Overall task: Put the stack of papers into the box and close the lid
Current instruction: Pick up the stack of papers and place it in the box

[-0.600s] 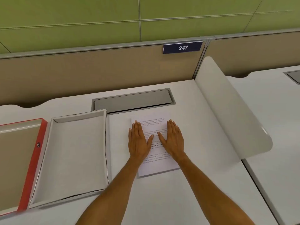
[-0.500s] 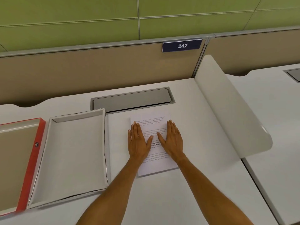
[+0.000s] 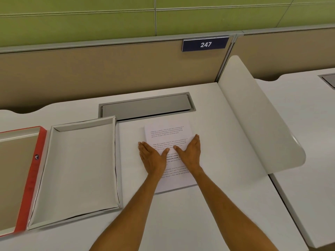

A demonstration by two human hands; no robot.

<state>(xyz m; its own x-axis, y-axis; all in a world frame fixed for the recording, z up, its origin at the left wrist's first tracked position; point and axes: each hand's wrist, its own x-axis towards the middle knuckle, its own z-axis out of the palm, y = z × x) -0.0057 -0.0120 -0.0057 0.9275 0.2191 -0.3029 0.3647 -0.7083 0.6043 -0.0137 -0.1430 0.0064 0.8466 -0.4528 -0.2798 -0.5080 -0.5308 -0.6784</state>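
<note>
While lying flat on the desk (image 3: 208, 211) just right of the open box (image 3: 78, 169), papers (image 3: 168, 131) look light, floppy, apt to fan or slide apart. Best gripped along both long side edges, kept level. Long axis running away from the body, text top far. Left hand (image 3: 154, 158) and right hand (image 3: 190, 154) spread open, palms down at those edges. Red lid (image 3: 34, 171) beyond the box.

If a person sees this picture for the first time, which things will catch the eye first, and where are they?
Two bare hands, the left hand and the right hand, lie flat on a stack of papers at the middle of the white desk. To the left sits an open white box, with a red-edged lid beside it. On the partition behind, a blue sign reads 247.
</note>
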